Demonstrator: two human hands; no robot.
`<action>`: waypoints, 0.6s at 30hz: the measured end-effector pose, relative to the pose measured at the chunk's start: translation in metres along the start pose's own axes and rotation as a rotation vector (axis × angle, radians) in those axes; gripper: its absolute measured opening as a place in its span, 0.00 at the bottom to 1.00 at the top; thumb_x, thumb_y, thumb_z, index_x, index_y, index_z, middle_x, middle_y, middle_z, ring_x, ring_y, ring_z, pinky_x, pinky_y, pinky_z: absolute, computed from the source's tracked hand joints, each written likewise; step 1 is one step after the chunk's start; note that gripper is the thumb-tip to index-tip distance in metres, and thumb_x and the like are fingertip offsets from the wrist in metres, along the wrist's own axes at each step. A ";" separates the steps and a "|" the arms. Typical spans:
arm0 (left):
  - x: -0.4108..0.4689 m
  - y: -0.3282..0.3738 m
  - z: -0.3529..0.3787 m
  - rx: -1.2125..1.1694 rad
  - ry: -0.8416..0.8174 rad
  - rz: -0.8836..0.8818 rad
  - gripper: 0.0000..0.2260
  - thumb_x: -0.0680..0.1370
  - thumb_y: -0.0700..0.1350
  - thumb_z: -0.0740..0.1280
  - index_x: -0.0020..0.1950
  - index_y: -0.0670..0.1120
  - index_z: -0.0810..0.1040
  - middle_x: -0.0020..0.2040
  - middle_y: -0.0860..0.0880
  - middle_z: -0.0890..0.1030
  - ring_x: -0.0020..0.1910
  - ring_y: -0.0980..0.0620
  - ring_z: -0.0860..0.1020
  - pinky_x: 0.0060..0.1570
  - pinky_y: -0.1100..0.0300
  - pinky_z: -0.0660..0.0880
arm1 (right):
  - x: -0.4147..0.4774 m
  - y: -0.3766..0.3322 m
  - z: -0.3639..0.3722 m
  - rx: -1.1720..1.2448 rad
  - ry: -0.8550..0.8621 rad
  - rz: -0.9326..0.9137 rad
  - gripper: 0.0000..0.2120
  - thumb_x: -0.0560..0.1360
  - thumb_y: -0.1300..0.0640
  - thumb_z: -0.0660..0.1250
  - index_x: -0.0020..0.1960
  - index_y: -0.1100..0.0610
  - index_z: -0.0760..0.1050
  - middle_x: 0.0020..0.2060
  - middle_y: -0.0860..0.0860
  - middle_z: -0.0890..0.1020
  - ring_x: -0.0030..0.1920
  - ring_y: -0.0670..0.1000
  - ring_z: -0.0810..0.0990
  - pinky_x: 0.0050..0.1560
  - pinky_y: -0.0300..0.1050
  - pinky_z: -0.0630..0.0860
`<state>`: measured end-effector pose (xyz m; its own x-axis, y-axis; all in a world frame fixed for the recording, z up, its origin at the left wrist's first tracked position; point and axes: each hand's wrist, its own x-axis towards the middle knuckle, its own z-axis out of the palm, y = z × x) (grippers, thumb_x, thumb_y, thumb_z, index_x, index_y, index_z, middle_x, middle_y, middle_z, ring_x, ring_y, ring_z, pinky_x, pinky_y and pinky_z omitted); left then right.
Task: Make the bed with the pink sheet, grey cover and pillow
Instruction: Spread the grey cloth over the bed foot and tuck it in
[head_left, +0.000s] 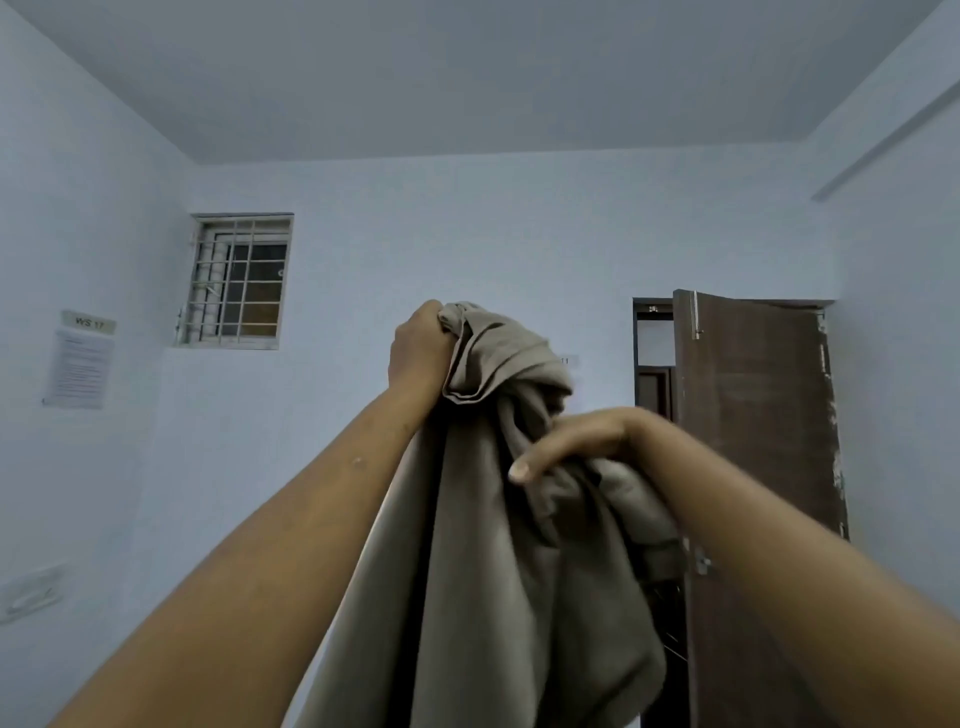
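A: So where's the grey cover (498, 545) at? We've got it up in the air in front of us, bunched into a thick, soft rope of cloth that hangs down past the bottom of the view. Looks more grey-brown in this light, matte, full of deep folds, with a stitched hem showing near the top.

B: Yep. Our left hand (420, 347) is highest, fingers curled into a tight fist around the top wad. Our right hand (582, 436) sits lower and to the right, fingers closed into the cloth, with the thumb (524, 465) pressed flat on the outside of a fold.

A: Both arms are stretched up and bare. Behind it all we see plain pale walls, a small barred window (238, 280), a paper notice (80, 364) on the left wall, and a dark wooden door (753, 415) standing open, its edge paint chipped.
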<state>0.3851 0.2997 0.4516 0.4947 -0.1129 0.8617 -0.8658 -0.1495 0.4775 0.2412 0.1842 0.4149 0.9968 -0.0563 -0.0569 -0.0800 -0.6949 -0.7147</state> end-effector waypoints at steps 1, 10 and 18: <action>-0.002 0.003 0.001 -0.012 0.010 0.014 0.09 0.76 0.46 0.55 0.37 0.45 0.66 0.37 0.46 0.73 0.37 0.44 0.67 0.34 0.56 0.61 | 0.006 0.004 0.012 -0.005 -0.012 0.040 0.11 0.67 0.55 0.76 0.47 0.57 0.83 0.46 0.55 0.85 0.48 0.54 0.83 0.52 0.47 0.79; -0.030 -0.010 -0.025 0.625 -0.443 0.430 0.07 0.74 0.44 0.61 0.52 0.48 0.68 0.41 0.49 0.73 0.42 0.44 0.73 0.41 0.55 0.70 | 0.038 0.024 -0.005 -0.922 0.695 -0.047 0.14 0.76 0.58 0.62 0.61 0.57 0.74 0.61 0.57 0.77 0.62 0.59 0.75 0.59 0.48 0.71; -0.053 -0.056 0.000 0.851 -0.628 0.352 0.24 0.70 0.61 0.65 0.63 0.53 0.69 0.55 0.51 0.78 0.54 0.47 0.77 0.47 0.55 0.72 | 0.046 0.025 -0.022 -0.563 1.206 -0.258 0.06 0.78 0.58 0.58 0.47 0.54 0.74 0.44 0.51 0.80 0.43 0.54 0.75 0.41 0.41 0.64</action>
<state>0.4078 0.3145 0.3793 0.3904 -0.7222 0.5710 -0.7507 -0.6087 -0.2567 0.2846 0.1483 0.4103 0.3855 -0.2675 0.8831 -0.1718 -0.9611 -0.2162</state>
